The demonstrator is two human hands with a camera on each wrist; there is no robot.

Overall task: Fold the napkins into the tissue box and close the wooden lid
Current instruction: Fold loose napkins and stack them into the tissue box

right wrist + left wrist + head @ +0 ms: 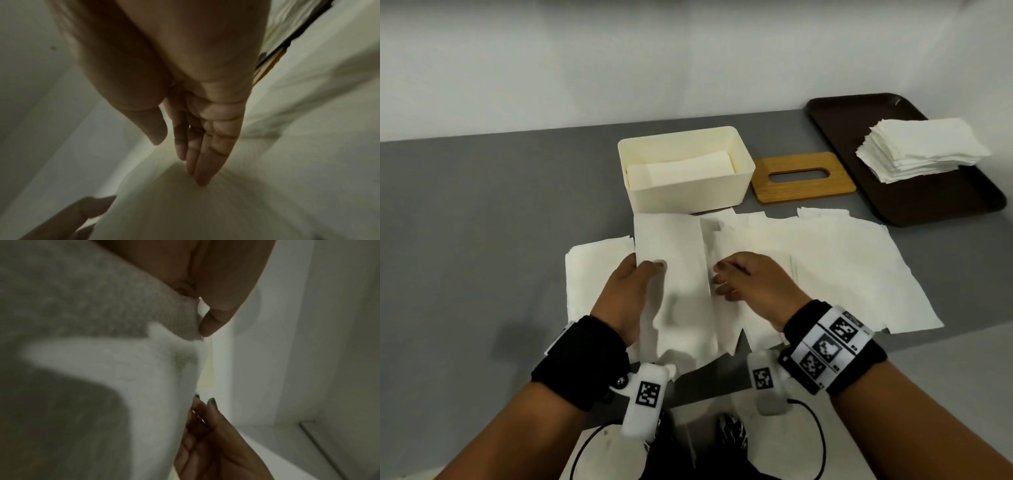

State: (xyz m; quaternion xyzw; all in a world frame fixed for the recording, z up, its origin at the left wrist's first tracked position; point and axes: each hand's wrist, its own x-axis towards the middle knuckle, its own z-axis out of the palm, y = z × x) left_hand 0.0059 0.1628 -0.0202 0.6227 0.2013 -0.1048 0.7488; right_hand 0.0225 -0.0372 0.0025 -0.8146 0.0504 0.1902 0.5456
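A long folded white napkin [678, 274] lies lifted over spread napkins [825, 267] on the grey table. My left hand [650, 270] pinches its left edge, thumb [216, 318] on top and the other fingers hidden beneath. My right hand [722, 281] has straight fingers [201, 159] touching the napkin's right edge [185, 203]. Behind stands the open cream tissue box [688, 195] with a folded napkin [688, 168] inside. The wooden lid [801, 192], with its slot, lies flat to the right of the box.
A dark brown tray [928, 202] at the back right carries a stack of white napkins [921, 147]. More flat napkins [592, 274] lie under my left hand. The table's front edge runs just below my wrists.
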